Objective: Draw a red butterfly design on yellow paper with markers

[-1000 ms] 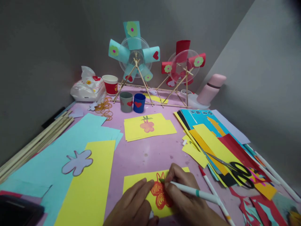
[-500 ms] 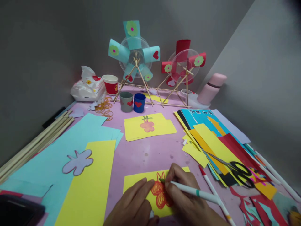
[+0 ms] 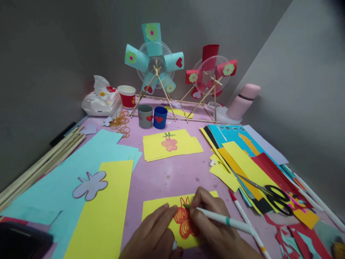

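My right hand grips a white marker with a teal band. Its dark green tip rests by the head of a butterfly drawn in red-orange on yellow paper. Across that sheet's left part lies my left hand, index and middle fingers stretched out beside the drawing. From its curled lower fingers pokes a small white end, which looks like a marker cap; most of it is hidden. Just right of my right hand is another white marker with a red end.
A lilac butterfly cutout lies on yellow and light-blue sheets to the left. Scissors rest on stacked coloured paper at right. Farther back stand two paper wheels on stick frames, small cups and a pink bottle.
The whole view has shifted very slightly. Both hands keep their places on the paper, and the marker tip stays near the butterfly's head.
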`<state>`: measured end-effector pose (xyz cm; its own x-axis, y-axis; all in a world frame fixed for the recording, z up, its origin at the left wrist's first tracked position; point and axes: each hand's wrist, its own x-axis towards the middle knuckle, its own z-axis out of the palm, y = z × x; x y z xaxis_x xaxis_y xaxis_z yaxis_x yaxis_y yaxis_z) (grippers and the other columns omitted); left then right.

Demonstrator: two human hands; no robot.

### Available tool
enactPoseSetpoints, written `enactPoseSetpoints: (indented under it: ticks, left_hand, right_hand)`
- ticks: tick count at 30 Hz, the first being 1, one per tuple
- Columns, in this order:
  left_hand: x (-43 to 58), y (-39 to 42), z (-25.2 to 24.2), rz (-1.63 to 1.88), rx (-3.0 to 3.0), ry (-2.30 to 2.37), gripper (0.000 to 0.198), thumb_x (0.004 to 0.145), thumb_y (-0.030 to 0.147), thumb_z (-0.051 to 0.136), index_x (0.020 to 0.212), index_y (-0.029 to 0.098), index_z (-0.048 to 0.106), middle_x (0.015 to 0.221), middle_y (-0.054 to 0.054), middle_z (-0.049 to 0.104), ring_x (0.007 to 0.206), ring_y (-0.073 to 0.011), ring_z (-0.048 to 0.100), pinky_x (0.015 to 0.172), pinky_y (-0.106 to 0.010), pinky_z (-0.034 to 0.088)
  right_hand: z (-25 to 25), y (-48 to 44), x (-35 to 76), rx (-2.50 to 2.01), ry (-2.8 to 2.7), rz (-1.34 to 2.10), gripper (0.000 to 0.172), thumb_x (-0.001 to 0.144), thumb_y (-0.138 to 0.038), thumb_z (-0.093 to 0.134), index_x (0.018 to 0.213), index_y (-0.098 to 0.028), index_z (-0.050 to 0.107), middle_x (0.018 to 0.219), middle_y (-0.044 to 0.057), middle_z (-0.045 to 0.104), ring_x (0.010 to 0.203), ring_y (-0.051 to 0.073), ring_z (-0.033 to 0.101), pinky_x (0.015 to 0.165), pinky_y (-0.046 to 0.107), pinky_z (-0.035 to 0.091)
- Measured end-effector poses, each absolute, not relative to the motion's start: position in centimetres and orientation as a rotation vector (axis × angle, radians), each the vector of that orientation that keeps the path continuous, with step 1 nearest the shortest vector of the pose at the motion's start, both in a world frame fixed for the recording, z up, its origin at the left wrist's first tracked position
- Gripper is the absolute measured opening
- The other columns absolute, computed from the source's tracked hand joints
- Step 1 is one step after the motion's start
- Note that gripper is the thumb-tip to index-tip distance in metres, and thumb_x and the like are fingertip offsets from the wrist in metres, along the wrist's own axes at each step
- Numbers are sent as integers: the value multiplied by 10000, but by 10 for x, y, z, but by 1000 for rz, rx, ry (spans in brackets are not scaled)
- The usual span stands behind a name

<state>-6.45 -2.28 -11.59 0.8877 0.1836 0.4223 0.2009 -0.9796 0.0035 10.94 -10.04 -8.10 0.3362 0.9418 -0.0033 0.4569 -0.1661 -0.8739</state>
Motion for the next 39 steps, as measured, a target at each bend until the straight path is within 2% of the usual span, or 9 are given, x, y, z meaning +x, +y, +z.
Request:
enactPoseSetpoints:
  ticks: [8,17,23,29,39]
  left_hand:
    - [-66,-25,-115,-644,-3021,-338,233,845,351,533,950,170,634,1191,-66,664,1054,-211,631,864,-286,552]
    - [-64,-23,-118,-677,-3006,-321,305,822,352,570,1036,140,615,1164,-87,676,1012,-218,650,836,-288,565]
    - [-67,-22,-121,-684,-3009,-318,315,837,357,565,1080,160,601,1190,-59,665,1028,-203,643,834,-265,562]
    - [-68,-21,-122,-734,-3059,-350,302,821,334,584,1077,176,605,1196,-57,660,1054,-198,624,887,-254,529]
    - [-62,-22,-116,-767,-2983,-351,264,840,366,540,995,172,632,1121,-60,697,986,-194,653,814,-259,566]
  right_hand:
    - [-78,-97,108,-1731,-1158,873,97,708,-159,426,649,-232,400,471,-83,364,439,106,340,430,235,243]
    - [-89,-109,117,-1898,-1089,641,85,727,-196,478,652,-234,468,583,-17,477,591,170,473,478,241,352]
    - [-88,-110,120,-1898,-1147,637,116,742,-161,468,649,-230,465,579,-19,471,579,164,472,467,240,341]
    - [-87,-108,121,-1903,-1291,666,119,765,-142,422,682,-221,451,668,5,506,638,168,491,503,242,373]
    - [-88,-107,119,-1893,-1291,630,157,765,-105,405,673,-224,450,618,-20,471,584,146,452,493,244,331]
